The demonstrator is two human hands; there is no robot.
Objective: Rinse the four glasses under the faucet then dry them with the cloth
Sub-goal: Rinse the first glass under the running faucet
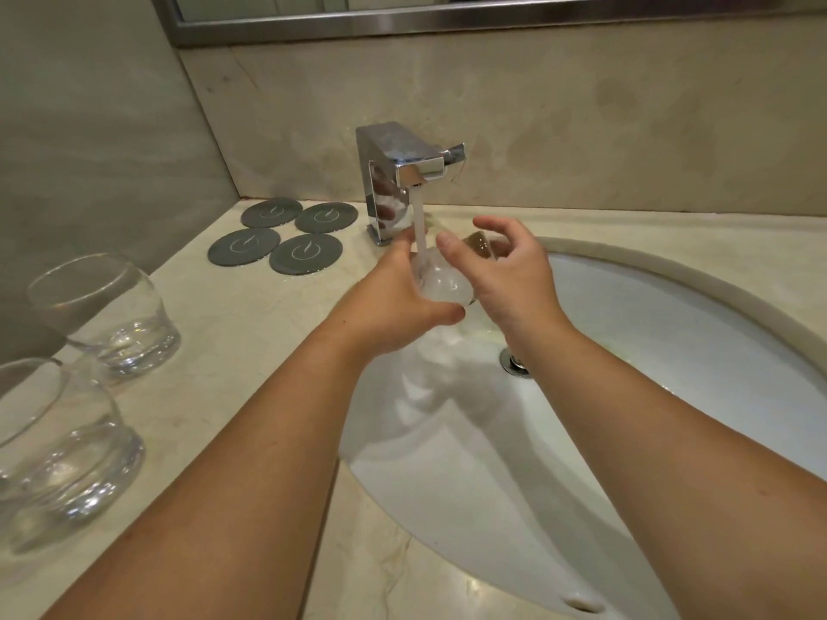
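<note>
The left hand point(398, 302) is being used to grip a clear rounded glass tumbler point(441, 286), which is being held tilted under the stream from the square chrome faucet point(402, 167), above the white oval sink basin point(649, 333); the right hand point(510, 279) is being closed on it too, thumb laid on the wall, fingers arched round the far end. For a good rinse, the tumbler should be being turned slowly, so that inside, rim and base are all being reached; the grip should be firm, wet glass probably being slippery. A second clear tumbler point(107, 315) and a third clear tumbler point(58, 454) are being shown on the beige marble counter point(250, 333), the third cut off at the edge; a fourth glass and the cloth are not being shown; the held tumbler's mouth is being obscured by water and fingers.
</note>
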